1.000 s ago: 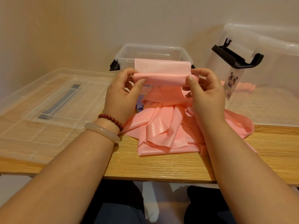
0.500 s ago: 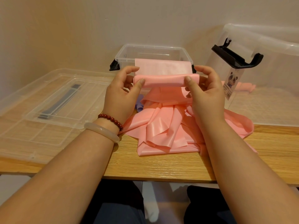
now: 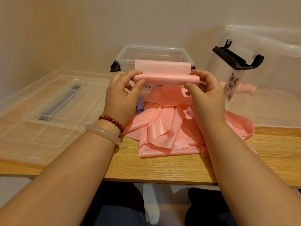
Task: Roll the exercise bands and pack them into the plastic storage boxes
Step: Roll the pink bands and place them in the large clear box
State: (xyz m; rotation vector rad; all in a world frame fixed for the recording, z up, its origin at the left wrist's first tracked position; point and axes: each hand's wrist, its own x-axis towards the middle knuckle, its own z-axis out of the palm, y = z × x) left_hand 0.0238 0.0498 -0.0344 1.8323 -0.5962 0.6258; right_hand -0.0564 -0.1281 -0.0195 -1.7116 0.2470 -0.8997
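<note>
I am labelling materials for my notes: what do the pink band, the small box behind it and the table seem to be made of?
Pink band: thin rubbery sheet, perhaps latex; satin sheen, soft folds. Small box: clear rigid plastic; glossy, see-through walls. Table: wood or wood-look laminate; visible grain.

Single wide-angle view from head height, close above the near edge of the tabletop (image 3: 159, 167). Looks forward and down across the tabletop to the wall (image 3: 146, 22) rising behind its far edge. Near enough to take in both forearms (image 3: 68, 173) from the bottom corners, legs (image 3: 117, 214) below the tabletop's front.
</note>
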